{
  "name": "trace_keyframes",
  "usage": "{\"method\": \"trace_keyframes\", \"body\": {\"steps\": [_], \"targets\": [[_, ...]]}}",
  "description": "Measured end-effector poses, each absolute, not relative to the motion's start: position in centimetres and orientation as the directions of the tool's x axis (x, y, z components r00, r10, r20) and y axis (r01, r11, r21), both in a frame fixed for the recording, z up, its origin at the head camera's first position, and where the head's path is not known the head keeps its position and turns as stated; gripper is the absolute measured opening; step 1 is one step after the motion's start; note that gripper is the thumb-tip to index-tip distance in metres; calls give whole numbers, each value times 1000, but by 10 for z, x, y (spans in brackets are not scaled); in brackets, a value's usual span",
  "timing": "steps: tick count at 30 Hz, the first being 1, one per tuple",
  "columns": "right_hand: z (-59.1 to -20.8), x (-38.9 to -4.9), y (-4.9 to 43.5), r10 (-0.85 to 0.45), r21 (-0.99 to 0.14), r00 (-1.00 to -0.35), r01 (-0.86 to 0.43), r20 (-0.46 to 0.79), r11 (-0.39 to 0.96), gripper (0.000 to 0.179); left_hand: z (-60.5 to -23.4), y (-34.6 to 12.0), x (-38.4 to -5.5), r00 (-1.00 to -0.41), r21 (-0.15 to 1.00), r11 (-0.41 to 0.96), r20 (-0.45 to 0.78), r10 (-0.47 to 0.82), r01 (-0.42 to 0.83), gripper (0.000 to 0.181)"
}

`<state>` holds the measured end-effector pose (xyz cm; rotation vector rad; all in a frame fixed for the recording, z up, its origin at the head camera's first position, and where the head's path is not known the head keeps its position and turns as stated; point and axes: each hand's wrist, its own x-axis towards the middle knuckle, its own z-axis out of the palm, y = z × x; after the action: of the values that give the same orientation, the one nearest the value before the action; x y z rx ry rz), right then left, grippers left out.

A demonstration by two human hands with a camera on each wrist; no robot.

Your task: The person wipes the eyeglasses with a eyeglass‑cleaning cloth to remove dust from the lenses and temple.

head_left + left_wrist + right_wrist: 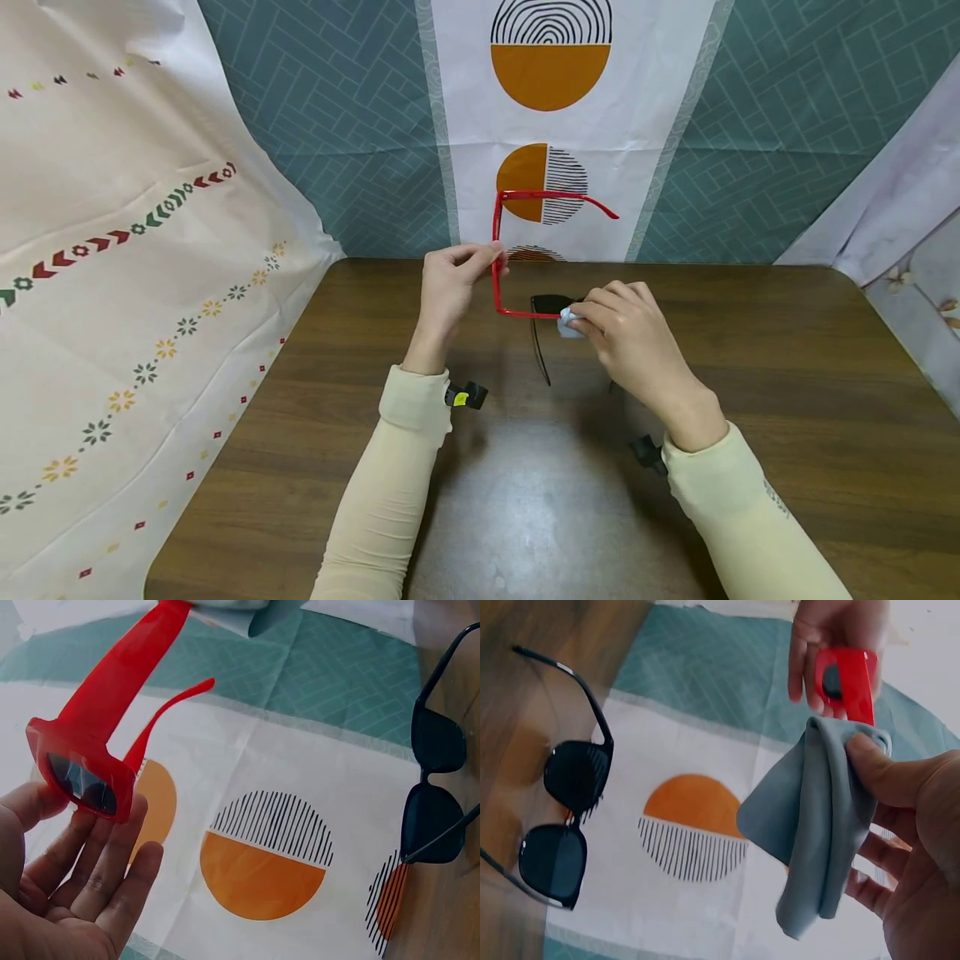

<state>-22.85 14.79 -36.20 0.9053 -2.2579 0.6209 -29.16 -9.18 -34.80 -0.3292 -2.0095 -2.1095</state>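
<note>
My left hand [446,292] pinches the front frame of a pair of red sunglasses [536,195] between thumb and fingers, holding it above the table. Both temple arms are unfolded and point to the right. A light blue-grey cloth [817,817], folded over, is pinched by my right hand [633,346] around the end of the nearer temple arm. In the left wrist view, one dark lens [82,784] shows in the thick red frame, with the fingers spread under it. The tip of the nearer arm is hidden in the cloth.
Black sunglasses [576,780] with arms unfolded lie on the wooden table [300,467], partly behind my right hand in the head view. A teal and white patterned cloth [337,108] hangs behind the table. A cream embroidered cloth [135,275] hangs along the left edge.
</note>
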Motion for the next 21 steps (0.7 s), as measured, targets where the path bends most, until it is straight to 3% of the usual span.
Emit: {"method": "trace_keyframes", "body": {"steps": [11, 21], "targets": [[-354, -234, 168, -397, -328, -577, -776, 714, 539, 21, -348, -97, -294, -965, 960, -122, 260, 42, 253, 30], [-349, -235, 180, -384, -371, -604, -764, 698, 527, 22, -347, -101, -295, -966, 960, -133, 254, 53, 245, 24]]}}
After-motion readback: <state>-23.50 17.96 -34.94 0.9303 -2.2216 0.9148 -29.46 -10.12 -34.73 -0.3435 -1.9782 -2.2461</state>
